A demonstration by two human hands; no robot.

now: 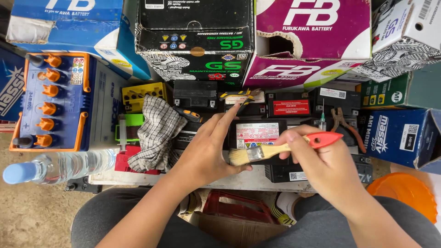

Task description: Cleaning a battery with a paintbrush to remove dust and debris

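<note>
**Brush poised over a small black battery**

The right hand (321, 160) holds a flat paintbrush with a red plastic handle and pale bristles (275, 149), its grip closed around the handle, bristles pointing left. The left hand (206, 151) rests open, fingers spread, on a small black rectangular battery with a white and red label (255, 133), which sits on the low white surface (239, 183) between the person's knees. The bristles hover just beside the left thumb, over the battery's near edge; I judge the brushing to be barely under way, since no cleaned patch can be told apart.

Behind stand cardboard cartons: 1 black and green (195, 39), 1 magenta with a torn opening (312, 36); their contents are hidden. A large blue battery with 6 orange caps (55, 101) stands at left, a clear water bottle with a blue cap (59, 166) lies near it, and a checked cloth (156, 133) drapes just beside the left hand.
</note>
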